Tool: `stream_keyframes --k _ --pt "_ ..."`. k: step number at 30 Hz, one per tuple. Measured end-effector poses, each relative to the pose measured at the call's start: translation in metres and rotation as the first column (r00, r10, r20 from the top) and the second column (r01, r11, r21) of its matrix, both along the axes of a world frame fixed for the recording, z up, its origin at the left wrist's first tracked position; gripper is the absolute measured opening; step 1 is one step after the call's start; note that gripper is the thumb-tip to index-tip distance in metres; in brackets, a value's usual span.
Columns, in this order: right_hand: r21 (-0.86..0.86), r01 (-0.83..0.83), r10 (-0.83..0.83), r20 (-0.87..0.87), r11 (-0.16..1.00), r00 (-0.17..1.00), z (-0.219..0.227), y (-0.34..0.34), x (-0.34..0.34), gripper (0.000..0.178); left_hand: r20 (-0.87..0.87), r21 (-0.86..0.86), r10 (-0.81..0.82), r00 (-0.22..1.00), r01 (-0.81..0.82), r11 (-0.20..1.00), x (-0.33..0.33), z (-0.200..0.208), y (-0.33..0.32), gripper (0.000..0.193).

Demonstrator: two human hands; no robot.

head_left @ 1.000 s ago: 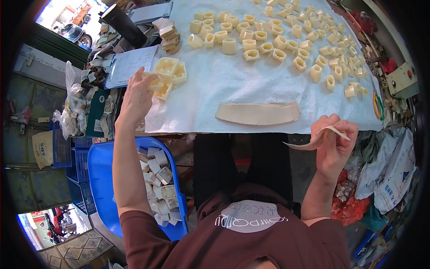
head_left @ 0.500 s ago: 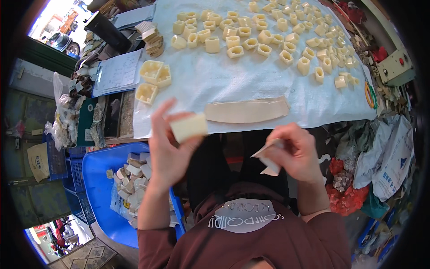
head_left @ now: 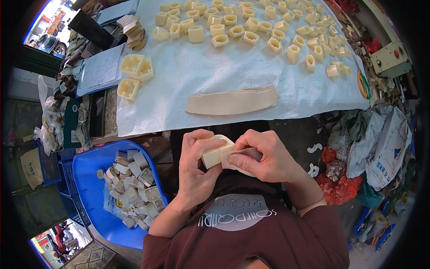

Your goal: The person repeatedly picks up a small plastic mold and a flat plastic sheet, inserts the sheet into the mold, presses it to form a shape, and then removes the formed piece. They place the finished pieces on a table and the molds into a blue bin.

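My left hand (head_left: 195,168) is closed around a cream plastic shoe heel block (head_left: 211,158), with fingers over its top and the thumb below. My right hand (head_left: 268,154) pinches a thin beige leather-like strip (head_left: 229,160) and presses its end against the block's right side. Both hands meet in front of my chest, just off the table's near edge. A small stack of longer beige strips (head_left: 233,102) lies on the white-covered table (head_left: 170,89) beyond them.
Many cream hollow blocks (head_left: 217,29) stand across the far table, and larger ones (head_left: 130,88) sit at its left. A blue basin (head_left: 85,179) of covered blocks (head_left: 134,195) stands at lower left. Scissors (head_left: 363,85) lie at the right edge; bags (head_left: 385,152) are beyond.
My hands have come together from apart, bringing the strip in my right hand against the block in my left. The view has shifted slightly.
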State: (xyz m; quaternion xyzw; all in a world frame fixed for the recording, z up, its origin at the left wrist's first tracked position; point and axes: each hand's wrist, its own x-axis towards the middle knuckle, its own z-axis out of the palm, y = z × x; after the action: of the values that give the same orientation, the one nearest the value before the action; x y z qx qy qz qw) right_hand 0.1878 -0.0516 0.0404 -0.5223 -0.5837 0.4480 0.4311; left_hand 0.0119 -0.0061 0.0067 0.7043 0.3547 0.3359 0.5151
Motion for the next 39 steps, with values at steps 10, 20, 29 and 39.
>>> stream_keyframes --k 10,20,29,39 --pt "0.03 0.044 -0.044 -0.023 0.999 0.999 -0.005 0.0 0.002 0.016 -0.037 0.071 0.014 0.999 -0.011 0.997 0.004 0.0 -0.001 0.048" --pt "0.022 0.069 -0.068 -0.04 0.997 0.997 -0.01 0.0 0.002 0.017 -0.075 0.173 0.049 0.996 -0.036 0.984 0.008 0.002 -0.002 0.049" --pt "0.017 0.148 -0.148 0.053 0.989 0.987 -0.007 -0.003 0.006 0.023 -0.051 0.137 0.002 0.999 0.005 0.991 0.01 0.015 -0.006 0.039" --pt "0.635 0.123 -0.324 0.21 0.762 0.923 -0.014 -0.018 0.0 0.036 0.128 -0.145 0.068 0.989 -0.049 0.988 0.001 0.005 -0.003 0.03"
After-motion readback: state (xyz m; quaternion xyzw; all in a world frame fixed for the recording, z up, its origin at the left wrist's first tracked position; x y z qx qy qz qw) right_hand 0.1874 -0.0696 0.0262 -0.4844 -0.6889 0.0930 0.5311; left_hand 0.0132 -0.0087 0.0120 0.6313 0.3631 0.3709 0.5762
